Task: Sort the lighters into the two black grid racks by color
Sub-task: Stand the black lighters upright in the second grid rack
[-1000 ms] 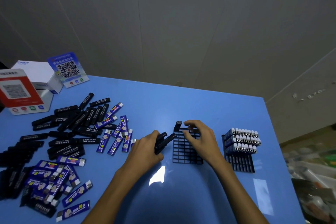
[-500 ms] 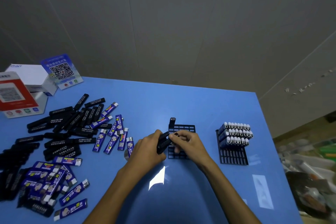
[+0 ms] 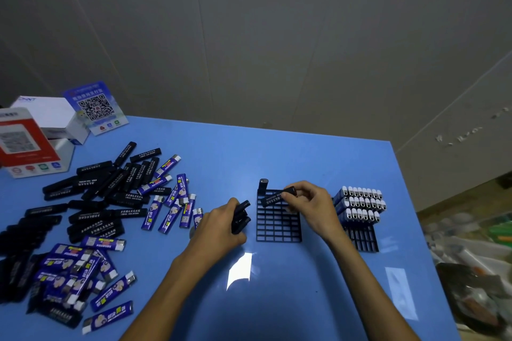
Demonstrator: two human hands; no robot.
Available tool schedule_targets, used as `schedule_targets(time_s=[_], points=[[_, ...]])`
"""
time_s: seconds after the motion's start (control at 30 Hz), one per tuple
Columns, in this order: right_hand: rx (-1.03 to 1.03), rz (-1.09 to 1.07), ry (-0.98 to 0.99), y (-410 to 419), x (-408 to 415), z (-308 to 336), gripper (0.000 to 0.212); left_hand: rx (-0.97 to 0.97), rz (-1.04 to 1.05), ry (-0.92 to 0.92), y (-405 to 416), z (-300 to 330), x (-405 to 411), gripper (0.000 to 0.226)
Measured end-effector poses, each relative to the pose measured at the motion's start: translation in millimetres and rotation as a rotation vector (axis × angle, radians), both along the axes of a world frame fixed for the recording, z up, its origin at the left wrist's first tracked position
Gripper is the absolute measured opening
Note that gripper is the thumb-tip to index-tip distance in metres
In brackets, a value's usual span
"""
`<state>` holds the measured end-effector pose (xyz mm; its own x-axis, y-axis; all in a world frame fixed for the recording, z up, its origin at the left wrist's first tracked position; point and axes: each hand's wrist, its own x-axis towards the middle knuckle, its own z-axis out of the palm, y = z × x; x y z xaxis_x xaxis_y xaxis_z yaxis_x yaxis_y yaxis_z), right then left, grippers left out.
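Early going: one black lighter (image 3: 262,185) standing in the near rack (image 3: 278,225); blue rack (image 3: 363,238) right of it part-filled. Right hand (image 3: 310,203) pinching another black lighter (image 3: 277,196), left hand (image 3: 221,225) gripping spares (image 3: 240,216). Heaps left.

White box (image 3: 52,116): blue logo lettering is showing on the top near the left corner, too blurred to read.
Blue stand-up card (image 3: 95,106): a black QR code is showing under a line of white Chinese characters, unreadable; small round payment icons are sitting along the bottom edge.
Red-and-white card (image 3: 25,144): a grey QR code is showing on a white panel, with small coloured icons below it; the wording is too blurred to read.
Black lighters (image 3: 130,196): each is carrying a line of small white Chinese characters with digits beneath, illegible.
Blue lighters (image 3: 110,315): each is showing bold yellow and white Chinese characters beside a cartoon figure; some are carrying a small QR code.
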<state>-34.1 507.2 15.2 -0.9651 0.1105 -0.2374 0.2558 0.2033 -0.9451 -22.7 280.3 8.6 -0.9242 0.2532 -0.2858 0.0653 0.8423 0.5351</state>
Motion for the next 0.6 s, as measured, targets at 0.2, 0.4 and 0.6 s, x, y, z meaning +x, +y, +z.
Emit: schedule_targets(time_s=[0.2, 0.4, 0.6], points=[[0.25, -0.022, 0.089, 6.4, -21.2, -12.2, 0.013, 0.0, 0.004, 0.008, -5.1, -4.3, -3.1, 0.036], [0.432, 0.141, 0.185, 5.0, -37.9, -26.2, 0.013, 0.005, 0.0, -0.001, -7.7, -5.5, -8.9, 0.038], [0.534, 0.28, 0.224, 1.8, -45.8, -34.3, 0.012, 0.005, -0.002, 0.004, -7.2, -6.3, -11.4, 0.041]])
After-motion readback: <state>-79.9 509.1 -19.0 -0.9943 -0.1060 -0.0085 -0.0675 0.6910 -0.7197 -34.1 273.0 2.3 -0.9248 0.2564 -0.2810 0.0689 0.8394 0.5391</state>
